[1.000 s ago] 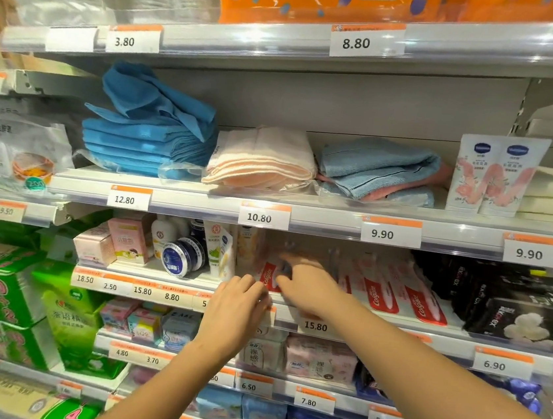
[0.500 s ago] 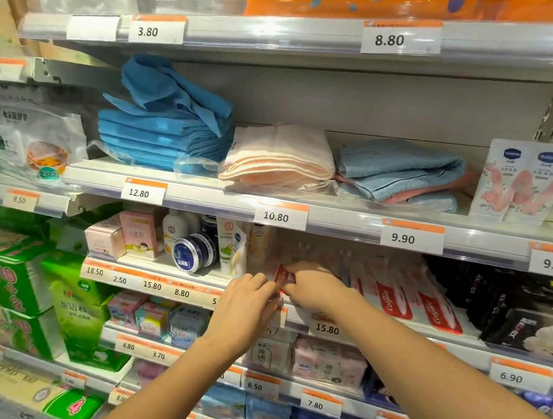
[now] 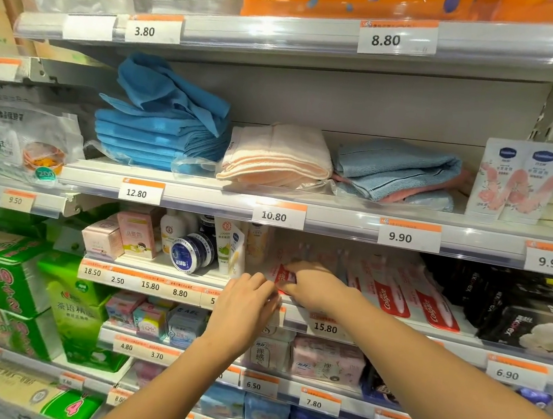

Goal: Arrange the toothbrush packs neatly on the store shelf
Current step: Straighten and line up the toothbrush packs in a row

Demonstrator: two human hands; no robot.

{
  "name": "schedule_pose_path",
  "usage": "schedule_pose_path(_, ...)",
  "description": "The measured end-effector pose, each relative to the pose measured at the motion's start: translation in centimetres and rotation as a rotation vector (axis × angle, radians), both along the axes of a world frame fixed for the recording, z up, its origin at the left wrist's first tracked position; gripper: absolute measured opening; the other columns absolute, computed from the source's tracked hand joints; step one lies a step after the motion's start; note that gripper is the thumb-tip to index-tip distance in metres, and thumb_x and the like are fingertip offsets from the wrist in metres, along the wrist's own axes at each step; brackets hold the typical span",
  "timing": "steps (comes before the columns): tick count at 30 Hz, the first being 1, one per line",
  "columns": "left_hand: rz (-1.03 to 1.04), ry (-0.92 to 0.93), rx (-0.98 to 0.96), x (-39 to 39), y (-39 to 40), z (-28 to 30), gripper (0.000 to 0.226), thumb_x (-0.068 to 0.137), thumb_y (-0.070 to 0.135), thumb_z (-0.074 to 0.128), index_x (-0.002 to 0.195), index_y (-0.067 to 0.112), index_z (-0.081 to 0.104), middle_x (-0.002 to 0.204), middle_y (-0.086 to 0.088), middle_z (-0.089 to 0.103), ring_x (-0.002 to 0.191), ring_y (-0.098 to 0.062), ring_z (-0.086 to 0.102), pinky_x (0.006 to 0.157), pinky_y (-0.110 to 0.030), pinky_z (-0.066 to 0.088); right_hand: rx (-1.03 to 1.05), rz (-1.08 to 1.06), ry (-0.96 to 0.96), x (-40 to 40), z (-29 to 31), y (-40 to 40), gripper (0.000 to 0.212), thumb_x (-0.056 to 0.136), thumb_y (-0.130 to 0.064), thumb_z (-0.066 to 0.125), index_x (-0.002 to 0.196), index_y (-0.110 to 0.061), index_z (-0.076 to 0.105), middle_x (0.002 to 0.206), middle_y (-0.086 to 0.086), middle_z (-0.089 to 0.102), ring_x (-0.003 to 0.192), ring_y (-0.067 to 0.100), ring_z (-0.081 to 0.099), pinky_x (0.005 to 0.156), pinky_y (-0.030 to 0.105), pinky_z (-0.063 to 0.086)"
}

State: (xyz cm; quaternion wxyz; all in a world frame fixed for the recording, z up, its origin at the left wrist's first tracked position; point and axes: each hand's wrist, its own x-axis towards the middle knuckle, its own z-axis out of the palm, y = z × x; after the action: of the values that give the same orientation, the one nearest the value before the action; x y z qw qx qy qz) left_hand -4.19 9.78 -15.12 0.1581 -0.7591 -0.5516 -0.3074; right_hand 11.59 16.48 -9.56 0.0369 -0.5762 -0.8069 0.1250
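Observation:
Several red-and-white toothbrush packs (image 3: 396, 292) lie slanted in a row on the third shelf (image 3: 368, 326), under the 9.90 tag. My right hand (image 3: 318, 288) is curled over the leftmost toothbrush pack (image 3: 282, 273) and grips its red lower end. My left hand (image 3: 243, 309) reaches in from below, fingers together, touching the shelf's front edge and the same pack's lower corner. Most of that pack is hidden behind both hands.
Cream tubes (image 3: 231, 249), a round blue tin (image 3: 190, 254) and pink boxes (image 3: 134, 234) stand left of the packs. Black pad packets (image 3: 524, 317) crowd the right side. Folded towels (image 3: 274, 155) lie on the shelf above; tissue packs (image 3: 326, 361) fill the shelf below.
My right hand has curled tighter and drawn slightly toward the shelf front on the leftmost pack. My left hand has come up closer beside it. The view has shifted a little.

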Motion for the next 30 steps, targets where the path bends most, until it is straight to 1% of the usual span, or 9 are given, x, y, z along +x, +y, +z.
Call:
schedule_pose_path(4,-0.019,0.012,-0.014,-0.1,-0.2,0.3,0.01,0.095,0.031,0.064,0.092,0.022,0.066,0.089,0.006,0.059,0.077,-0.017,0.048,0.068,-0.033,0.041,0.009,-0.03,0.055,0.9,1.0,-1.1,0.045,0.101,-0.046,0.045,0.12,-0.012,0.066,0.107,0.012,0.07,0.099,0.028,0.066,0.089,0.039,0.054)
schedule_pose_path(7,-0.02,0.017,-0.028,-0.1,-0.1,0.4,0.01,0.094,0.032,0.065,0.092,0.023,0.067,0.09,0.007,0.06,0.077,-0.017,0.049,0.067,-0.032,0.041,0.086,-0.113,0.139,2.8,1.9,-1.1,0.041,0.105,-0.027,0.047,0.144,-0.017,0.053,0.135,0.014,0.062,0.118,0.031,0.063,0.098,0.038,0.052)
schedule_pose_path(10,-0.019,0.018,-0.025,-0.1,-0.1,0.4,0.009,0.094,0.032,0.067,0.091,0.023,0.067,0.088,0.007,0.06,0.075,-0.017,0.048,0.065,-0.03,0.037,0.066,-0.209,0.087,5.6,1.8,-1.2,0.052,0.105,-0.033,0.048,0.154,-0.017,0.044,0.15,0.014,0.053,0.131,0.032,0.055,0.108,0.039,0.047)
schedule_pose_path(12,-0.02,0.016,-0.02,-0.1,0.0,0.4,0.009,0.093,0.032,0.067,0.091,0.023,0.067,0.087,0.008,0.06,0.075,-0.017,0.048,0.065,-0.029,0.036,0.032,-0.24,0.047,6.9,1.2,-1.4,0.055,0.102,-0.04,0.051,0.151,-0.016,0.047,0.147,0.012,0.056,0.129,0.031,0.057,0.106,0.038,0.048)
schedule_pose_path(18,-0.025,0.01,-0.027,-0.2,0.1,0.2,0.009,0.094,0.033,0.066,0.093,0.023,0.067,0.09,0.008,0.061,0.076,-0.016,0.048,0.066,-0.031,0.041,0.028,-0.255,0.083,7.4,0.2,-1.1,0.047,0.101,-0.035,0.054,0.144,-0.015,0.053,0.135,0.011,0.063,0.116,0.03,0.063,0.091,0.034,0.05)
schedule_pose_path(21,-0.024,0.007,-0.029,-0.2,0.1,0.2,0.01,0.094,0.033,0.066,0.093,0.023,0.067,0.09,0.008,0.061,0.077,-0.016,0.048,0.067,-0.031,0.042,0.025,-0.259,0.084,7.4,-0.2,-0.6,0.038,0.101,-0.034,0.055,0.131,-0.011,0.058,0.119,0.01,0.064,0.1,0.028,0.061,0.08,0.032,0.045)
schedule_pose_path(24,-0.027,0.002,-0.025,-0.3,0.1,0.1,0.011,0.096,0.034,0.064,0.093,0.023,0.066,0.091,0.009,0.06,0.078,-0.015,0.048,0.068,-0.031,0.042,0.028,-0.257,0.078,7.5,-0.2,-0.6,0.027,0.102,-0.034,0.053,0.121,-0.015,0.058,0.114,0.011,0.063,0.096,0.027,0.059,0.079,0.03,0.043)
schedule_pose_path(28,-0.025,-0.004,-0.018,-0.3,0.3,0.0,0.011,0.095,0.034,0.065,0.092,0.024,0.066,0.089,0.01,0.059,0.076,-0.015,0.047,0.067,-0.03,0.04,0.034,-0.252,0.085,7.5,-0.2,-0.7,0.035,0.102,-0.033,0.053,0.13,-0.012,0.058,0.119,0.012,0.065,0.106,0.03,0.064,0.082,0.031,0.048)
schedule_pose_path(30,-0.023,-0.001,-0.017,-0.4,0.3,-0.1,0.01,0.095,0.034,0.065,0.092,0.024,0.066,0.089,0.01,0.059,0.077,-0.015,0.047,0.068,-0.029,0.039,0.034,-0.249,0.089,7.6,-0.3,-0.6,0.022,0.101,-0.032,0.053,0.115,-0.016,0.057,0.111,0.012,0.063,0.094,0.027,0.058,0.08,0.032,0.046)
